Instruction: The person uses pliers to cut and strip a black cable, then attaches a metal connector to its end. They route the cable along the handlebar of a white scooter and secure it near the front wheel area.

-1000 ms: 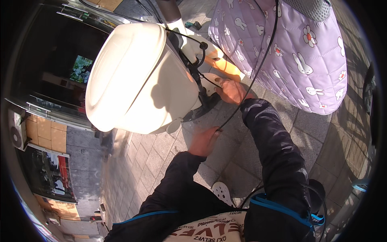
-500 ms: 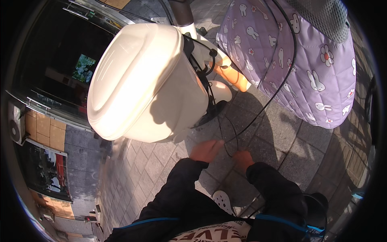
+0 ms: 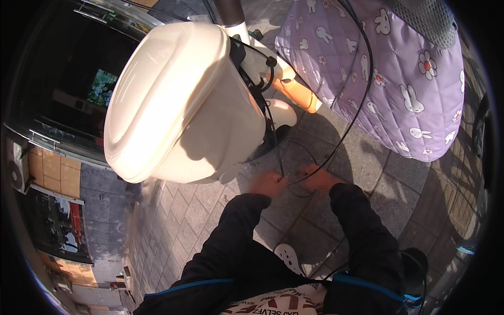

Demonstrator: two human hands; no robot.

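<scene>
A long thin black cable (image 3: 366,88) hangs down past the purple cover and loops between my two hands, above the paving. My left hand (image 3: 269,184) is closed on a strand of the cable that drops from beside the cream box; motion blurs its fingers a little. A short gap to the right, my right hand (image 3: 320,179) is closed round the cable where it comes down from the upper right. Faint smeared loops of cable show between and just above the hands. What the fingertips do is hidden by blur.
A glossy cream storage box (image 3: 210,142) on a scooter stands at the upper left, with an orange part (image 3: 297,93) behind it. The purple quilted cover (image 3: 394,100) with rabbits hangs at the upper right. Grey paving (image 3: 178,220) lies below, and a white clog (image 3: 286,257) shows underneath.
My right hand has moved up and slightly right, my left hand slightly up. The cable loop between them has changed shape. The view has shifted slightly.
</scene>
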